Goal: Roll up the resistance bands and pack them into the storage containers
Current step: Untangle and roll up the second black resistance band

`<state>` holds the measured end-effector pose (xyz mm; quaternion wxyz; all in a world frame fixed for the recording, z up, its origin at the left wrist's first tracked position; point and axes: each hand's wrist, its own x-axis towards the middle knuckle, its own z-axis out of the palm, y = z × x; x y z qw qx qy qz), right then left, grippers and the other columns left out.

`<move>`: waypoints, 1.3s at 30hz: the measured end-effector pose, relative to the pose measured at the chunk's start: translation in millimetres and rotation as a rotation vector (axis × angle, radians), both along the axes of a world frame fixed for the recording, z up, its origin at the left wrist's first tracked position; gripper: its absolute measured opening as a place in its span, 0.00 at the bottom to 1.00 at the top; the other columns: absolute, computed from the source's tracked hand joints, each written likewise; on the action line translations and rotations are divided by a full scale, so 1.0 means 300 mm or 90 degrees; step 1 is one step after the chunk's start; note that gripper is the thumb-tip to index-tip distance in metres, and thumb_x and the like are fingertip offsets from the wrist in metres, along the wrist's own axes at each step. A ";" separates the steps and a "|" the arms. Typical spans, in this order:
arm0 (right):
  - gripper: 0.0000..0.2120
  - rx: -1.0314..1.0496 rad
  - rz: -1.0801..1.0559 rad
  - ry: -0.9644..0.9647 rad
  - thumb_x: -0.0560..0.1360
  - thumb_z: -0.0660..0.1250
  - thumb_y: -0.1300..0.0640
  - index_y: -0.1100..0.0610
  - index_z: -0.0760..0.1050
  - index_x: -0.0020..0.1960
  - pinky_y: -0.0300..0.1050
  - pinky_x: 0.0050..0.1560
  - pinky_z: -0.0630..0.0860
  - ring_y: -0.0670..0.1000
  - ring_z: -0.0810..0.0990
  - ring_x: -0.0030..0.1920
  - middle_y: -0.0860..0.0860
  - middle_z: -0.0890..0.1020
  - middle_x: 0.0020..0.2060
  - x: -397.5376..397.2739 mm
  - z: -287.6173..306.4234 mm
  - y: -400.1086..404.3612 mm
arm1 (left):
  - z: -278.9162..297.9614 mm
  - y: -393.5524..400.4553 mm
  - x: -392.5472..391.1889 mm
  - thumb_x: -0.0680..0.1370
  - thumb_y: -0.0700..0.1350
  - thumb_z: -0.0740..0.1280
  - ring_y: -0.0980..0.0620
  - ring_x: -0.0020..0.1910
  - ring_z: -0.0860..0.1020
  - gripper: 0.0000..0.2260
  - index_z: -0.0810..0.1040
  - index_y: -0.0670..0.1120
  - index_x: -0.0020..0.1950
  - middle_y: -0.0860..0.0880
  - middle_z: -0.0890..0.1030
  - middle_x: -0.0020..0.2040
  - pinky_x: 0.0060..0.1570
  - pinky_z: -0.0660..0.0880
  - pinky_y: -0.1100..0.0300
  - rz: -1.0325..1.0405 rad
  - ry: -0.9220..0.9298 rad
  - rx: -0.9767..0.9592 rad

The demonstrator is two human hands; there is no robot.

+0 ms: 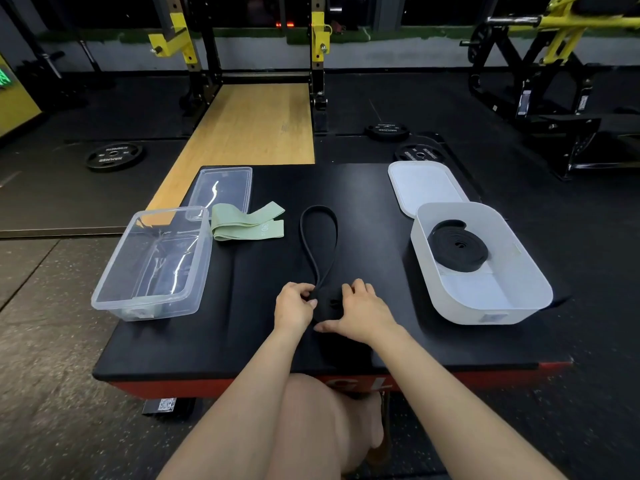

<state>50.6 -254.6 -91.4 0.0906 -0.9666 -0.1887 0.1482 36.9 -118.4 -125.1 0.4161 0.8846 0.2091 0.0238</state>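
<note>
L hand [294, 304] + R hand [360, 311]: both pinch coil of black band [320, 244], keeping roll tight | loose loop lies ahead | white bin [485, 306] near, likely destination

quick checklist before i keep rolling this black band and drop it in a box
1. Both hands on the roll: left hand and right hand grip the black band coil: ok.
2. Tail free: loop lies flat, untangled: ok.
3. Rolling finished: long loop remains: not ok.
4. White container open, its lid off: ok.
5. Room beside the rolled band inside: ok.
6. Coil tightness: cannot tell.
</note>
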 end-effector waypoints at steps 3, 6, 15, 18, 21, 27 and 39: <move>0.45 0.017 -0.030 -0.068 0.67 0.66 0.30 0.61 0.61 0.70 0.48 0.62 0.70 0.55 0.62 0.67 0.55 0.65 0.66 -0.015 -0.027 0.032 | -0.002 0.003 0.003 0.77 0.37 0.66 0.51 0.51 0.76 0.17 0.75 0.45 0.65 0.48 0.74 0.59 0.52 0.69 0.65 -0.034 0.009 0.008; 0.42 0.037 -0.021 -0.086 0.69 0.66 0.33 0.61 0.61 0.70 0.47 0.64 0.68 0.55 0.63 0.66 0.55 0.66 0.66 -0.008 -0.041 0.032 | -0.004 0.011 0.009 0.79 0.38 0.63 0.49 0.59 0.73 0.20 0.69 0.45 0.71 0.48 0.70 0.63 0.55 0.68 0.64 -0.105 0.042 0.048; 0.44 0.007 0.117 -0.030 0.70 0.68 0.35 0.60 0.57 0.75 0.48 0.67 0.64 0.55 0.60 0.68 0.55 0.63 0.68 0.045 -0.015 0.001 | 0.013 0.036 0.023 0.79 0.42 0.61 0.51 0.61 0.71 0.19 0.68 0.47 0.70 0.49 0.67 0.65 0.59 0.69 0.59 -0.155 0.078 0.064; 0.45 -0.011 0.164 -0.011 0.70 0.68 0.36 0.59 0.54 0.76 0.48 0.68 0.63 0.55 0.59 0.68 0.54 0.62 0.70 0.061 -0.004 -0.004 | 0.011 0.041 0.029 0.80 0.40 0.59 0.49 0.60 0.72 0.15 0.72 0.43 0.66 0.48 0.69 0.64 0.58 0.67 0.63 -0.145 0.038 0.085; 0.46 -0.028 0.199 0.006 0.70 0.69 0.38 0.59 0.52 0.77 0.49 0.69 0.63 0.55 0.58 0.70 0.53 0.60 0.71 0.077 0.007 -0.007 | 0.017 0.052 0.031 0.79 0.38 0.61 0.49 0.58 0.74 0.15 0.73 0.43 0.66 0.46 0.72 0.62 0.55 0.66 0.66 -0.162 0.027 0.095; 0.46 -0.049 0.251 0.030 0.69 0.71 0.40 0.57 0.52 0.77 0.48 0.69 0.63 0.54 0.58 0.70 0.52 0.60 0.71 0.108 0.016 -0.009 | 0.049 0.102 0.051 0.75 0.41 0.70 0.50 0.50 0.76 0.15 0.77 0.44 0.61 0.48 0.77 0.55 0.53 0.70 0.64 -0.209 0.064 0.071; 0.48 -0.030 0.229 0.050 0.67 0.74 0.42 0.56 0.53 0.76 0.48 0.68 0.66 0.52 0.59 0.70 0.49 0.61 0.72 0.120 0.026 -0.018 | 0.032 0.100 0.050 0.73 0.40 0.71 0.53 0.41 0.72 0.11 0.77 0.44 0.55 0.51 0.75 0.46 0.45 0.69 0.63 -0.177 0.075 0.030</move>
